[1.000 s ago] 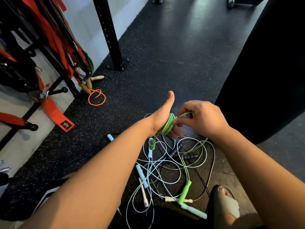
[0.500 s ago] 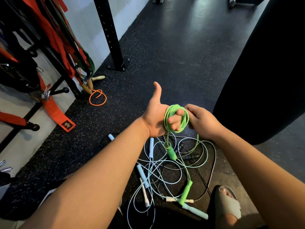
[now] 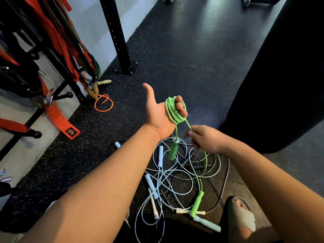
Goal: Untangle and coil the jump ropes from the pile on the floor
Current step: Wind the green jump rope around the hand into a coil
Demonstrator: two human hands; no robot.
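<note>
One view here, head-worn and wide-angle, tipped forward and down, close over left hand point(image 3: 157, 116) and right hand point(image 3: 206, 139) mid-frame, floor point(image 3: 175, 50) running to the top edge.

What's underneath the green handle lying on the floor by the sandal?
The green handle lies across a cream handle; a pale mint handle starts at its lower end. Where they cross is covered.

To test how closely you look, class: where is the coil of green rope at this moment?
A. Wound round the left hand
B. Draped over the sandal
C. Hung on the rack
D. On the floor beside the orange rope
A: the coil loops round the raised left hand, and the right hand only pinches the strand running down from it.
</note>
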